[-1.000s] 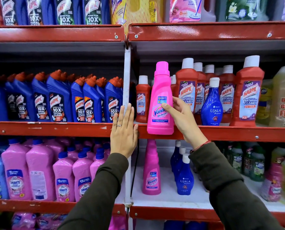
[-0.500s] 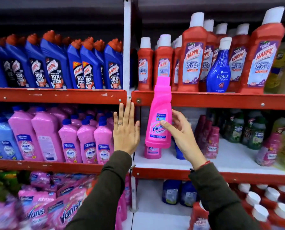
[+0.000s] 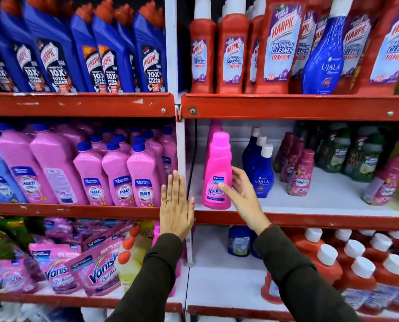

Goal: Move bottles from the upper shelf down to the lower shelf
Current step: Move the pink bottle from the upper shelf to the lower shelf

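our right hand [image 3: 242,196] has its fingers [image 3: 225,187] curled round the lower body of the bright pink plastic vanish bottle [image 3: 217,173], thumb across the front label and the other fingers behind its right side, so we are grasping it. the bottle stands upright at the front left of the white lower shelf [image 3: 328,201], its base at or just above the surface near the red front lip; we cannot tell whether it is fully resting. another pink bottle of the same kind [image 3: 213,126] stands right behind it. our left hand [image 3: 176,210] is released and flat, fingers together and pointing up, a ring on one finger, held in front of the white upright post [image 3: 181,145] with nothing in it. just beside our right hand stand dark blue ujala bottles with white caps [image 3: 261,168], and further right some maroon comfort bottles [image 3: 300,175]. above, the red-edged upper shelf [image 3: 286,106] carries red harpic bathroom cleaner bottles [image 3: 232,54] and one blue ujala bottle [image 3: 324,56]. left of the post stand pink shakti bottles with blue caps [image 3: 117,175].
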A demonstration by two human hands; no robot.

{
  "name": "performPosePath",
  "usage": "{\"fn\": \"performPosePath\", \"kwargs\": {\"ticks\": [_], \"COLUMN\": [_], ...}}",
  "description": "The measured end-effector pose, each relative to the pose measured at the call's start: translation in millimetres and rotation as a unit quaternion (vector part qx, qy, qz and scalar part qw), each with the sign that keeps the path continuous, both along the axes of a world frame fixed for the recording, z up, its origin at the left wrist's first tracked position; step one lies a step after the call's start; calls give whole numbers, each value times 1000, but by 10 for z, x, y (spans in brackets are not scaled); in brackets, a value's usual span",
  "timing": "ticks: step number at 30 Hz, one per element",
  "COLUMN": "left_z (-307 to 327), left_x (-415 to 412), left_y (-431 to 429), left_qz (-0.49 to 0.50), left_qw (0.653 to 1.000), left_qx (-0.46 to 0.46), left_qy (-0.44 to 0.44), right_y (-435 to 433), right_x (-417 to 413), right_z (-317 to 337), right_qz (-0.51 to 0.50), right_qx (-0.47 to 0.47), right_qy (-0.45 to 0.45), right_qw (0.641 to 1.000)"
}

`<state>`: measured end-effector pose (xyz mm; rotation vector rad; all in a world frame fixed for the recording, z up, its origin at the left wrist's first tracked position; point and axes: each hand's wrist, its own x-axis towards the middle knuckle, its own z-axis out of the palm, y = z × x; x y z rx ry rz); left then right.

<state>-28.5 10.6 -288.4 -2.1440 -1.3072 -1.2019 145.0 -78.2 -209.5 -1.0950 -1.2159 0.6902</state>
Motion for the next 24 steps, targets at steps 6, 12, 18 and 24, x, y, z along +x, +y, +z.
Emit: {"fn": "performPosePath", "kwargs": {"ticks": [6, 12, 18, 24], "left_z": [-169, -261, -288, -286], "left_x": [37, 56, 50, 52], "left_y": [91, 190, 223, 228], "left_qz": [-2, 14, 4, -5], "left_qw": [1000, 999, 1000, 1000], "left_qx": [-10, -4, -2, 0], "left_qy": [20, 33, 29, 24], "right_y": [174, 293, 344, 363], "right_x": [70, 103, 146, 191], "right_z": [-146, -278, -296, -300], "right_qz": [7, 10, 19, 30], "right_qx": [-34, -54, -59, -61], "right_qy": [2, -1, -4, -7], "right_qw": [999, 999, 998, 998]}}
